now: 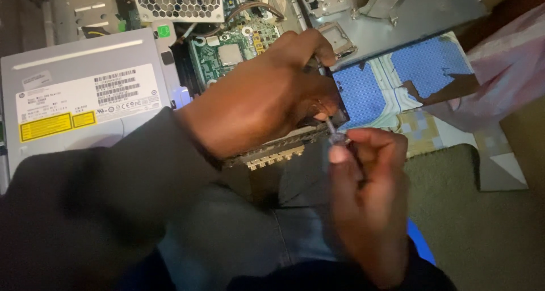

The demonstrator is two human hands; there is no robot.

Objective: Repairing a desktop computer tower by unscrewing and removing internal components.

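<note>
One open computer case lies in front of me, with one optical drive at its left side, one fan grille at the top and one green board between them. I count one square chip on that board. To the right lies one blue-patterned cloth on a grey-green carpet.

My left hand reaches across the case edge, fingers curled around a dark part at the front rim; what exactly it clasps is hidden under the knuckles. My right hand is closed in a pinch, thumb and forefinger clamped on one screwdriver. Only a short length of its metal shaft shows between the two hands.

The screwdriver sits just below my left hand, at the near right edge of the case. Its long axis runs steeply, leaning slightly left, tip pointing up and away from me toward the left hand, handle end buried in my right fist. The tip itself is hidden.
</note>
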